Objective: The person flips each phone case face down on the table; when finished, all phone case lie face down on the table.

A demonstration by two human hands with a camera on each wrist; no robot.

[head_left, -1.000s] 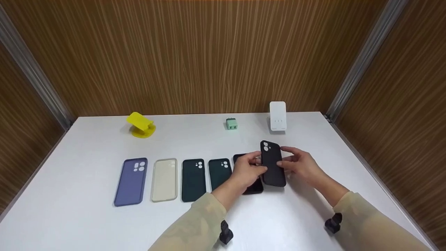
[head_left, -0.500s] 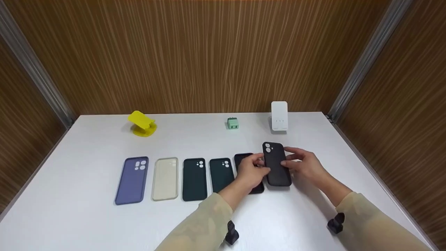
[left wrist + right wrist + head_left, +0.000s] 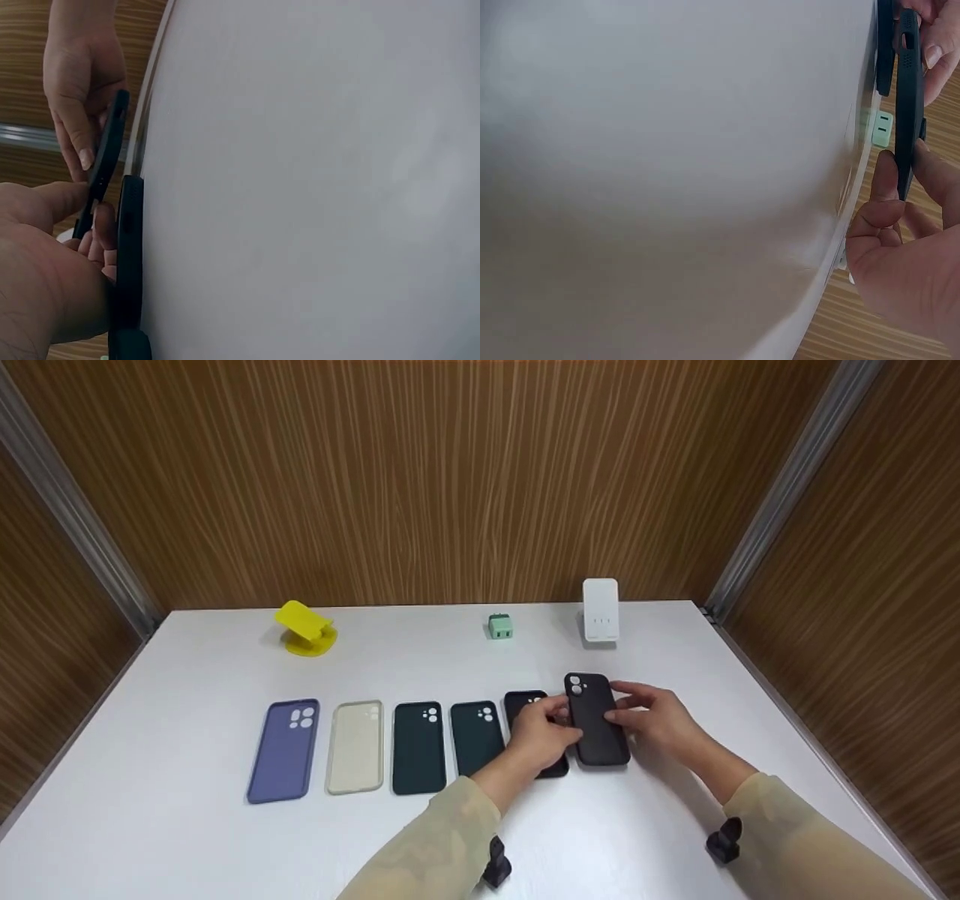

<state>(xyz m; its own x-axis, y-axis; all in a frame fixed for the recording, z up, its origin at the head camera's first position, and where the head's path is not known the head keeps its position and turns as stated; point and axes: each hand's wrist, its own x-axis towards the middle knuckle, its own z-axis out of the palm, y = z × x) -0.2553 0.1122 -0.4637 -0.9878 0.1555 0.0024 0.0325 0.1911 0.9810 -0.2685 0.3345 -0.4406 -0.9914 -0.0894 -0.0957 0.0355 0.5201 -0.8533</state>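
Note:
A black phone case (image 3: 598, 727), its camera cutouts at the upper left, is between my two hands at the right end of a row of cases. My left hand (image 3: 538, 739) pinches its left edge, thumb on the back face. On the opposite edge, my right hand (image 3: 656, 718) pinches it the same way. In the right wrist view the held case (image 3: 910, 94) appears edge-on, raised a little off the table. Under my left hand lies another black phone case (image 3: 553, 767), partly hidden. To its left is a dark green phone case (image 3: 475, 735), its lower corner covered by my forearm.
Further left lie another dark green case (image 3: 418, 750), a cream case (image 3: 355, 748) and a purple case (image 3: 283, 754). Along the back stand a yellow phone stand (image 3: 306, 628), a mint-green plug adapter (image 3: 500, 626) and a white upright charger-like block (image 3: 601, 611). Wood-grain panels enclose the white table (image 3: 225, 847).
Both hands have moved slightly right and lower with the black phone case. It now lies flatter and closer to the table. The other cases have stayed where they were.

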